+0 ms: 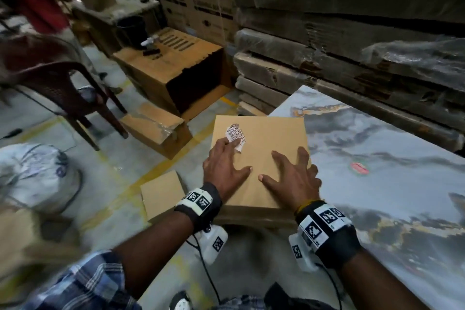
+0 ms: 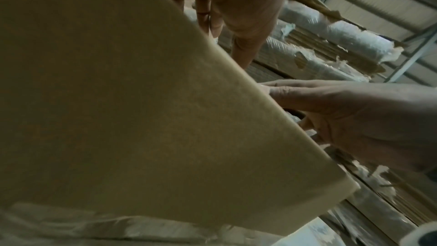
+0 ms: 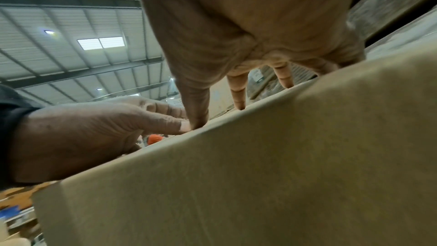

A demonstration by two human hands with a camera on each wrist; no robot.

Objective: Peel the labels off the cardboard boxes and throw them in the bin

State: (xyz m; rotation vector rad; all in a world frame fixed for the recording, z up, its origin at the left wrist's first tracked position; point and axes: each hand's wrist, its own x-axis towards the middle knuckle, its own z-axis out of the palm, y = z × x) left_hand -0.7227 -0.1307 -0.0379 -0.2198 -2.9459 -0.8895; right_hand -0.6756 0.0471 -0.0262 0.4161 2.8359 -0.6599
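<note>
A plain brown cardboard box (image 1: pixel 261 178) lies at the corner of a marble-patterned slab (image 1: pixel 390 138). A white barcode label (image 1: pixel 235 133) is stuck near its far left corner, wrinkled, its lower end lifted. My left hand (image 1: pixel 224 161) lies on the box, thumb spread wide, its fingertips (image 1: pixel 234 145) touching the label's lower edge. To the right, my right hand (image 1: pixel 293 173) presses flat on the lid with fingers spread. The left wrist view shows the box side (image 2: pixel 118 100) and right hand (image 2: pixel 354 119). The right wrist view shows the right hand (image 3: pixel 248 25) and left hand (image 3: pixel 82 137) on the box (image 3: pixel 260 175).
On the floor to the left are a large open carton (image 1: pixel 176 75), a crushed smaller box (image 1: pixel 156 128), a flat cardboard piece (image 1: pixel 161 194), a brown plastic chair (image 1: pixel 63 83) and a white sack (image 1: pixel 32 173). Wrapped carton stacks (image 1: pixel 352 33) wall off the back right. A dark bucket (image 1: pixel 130 30) stands far back.
</note>
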